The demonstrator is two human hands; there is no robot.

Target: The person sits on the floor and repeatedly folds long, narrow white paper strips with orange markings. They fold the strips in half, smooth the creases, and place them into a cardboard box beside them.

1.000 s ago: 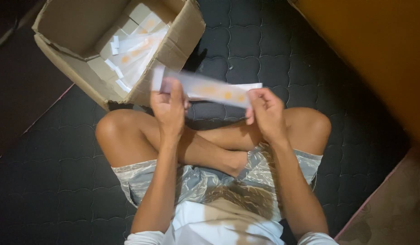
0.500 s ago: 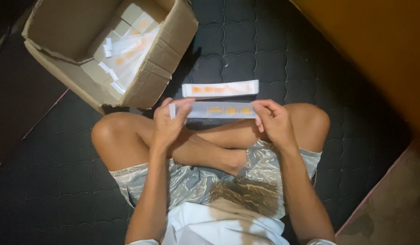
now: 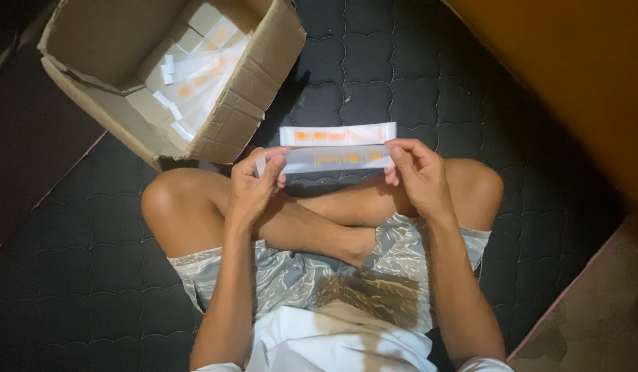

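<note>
- Since a second ago, the long white packet (image 3: 339, 158) has come down from its raised, slanted position near the box to lie level in front of the knees, and a second white packet (image 3: 337, 133) now lies flat on the mattress just beyond the hands.
- The left hand (image 3: 253, 186) pinches the left end of the held packet: its grip is pressed together on the strip, thumb on the near face and fingertips (image 3: 274, 153) curled over the top edge.
- The right hand (image 3: 417, 176) pinches the right end the same way, its grip closed on the strip with the fingers folded over the far edge.
- The held packet stretches straight between the two grips, level, showing small orange marks along its middle; it hangs just above the crossed legs and touches nothing but the hands.
- The second packet rests just past both grips, parallel to the held one and close behind it; it carries a row of orange patches.
- Beyond and to the left of the left grip stands an open cardboard box (image 3: 243, 114), tipped on its side, with more white packets (image 3: 195, 76) of the same kind piled inside.
- Everything sits on a dark quilted mattress (image 3: 395, 62).
- The person sits cross-legged beneath the grips, in patterned grey shorts (image 3: 291, 275) and a white shirt.
- Far to the right of the right grip runs an orange-brown wall (image 3: 574, 76).
</note>
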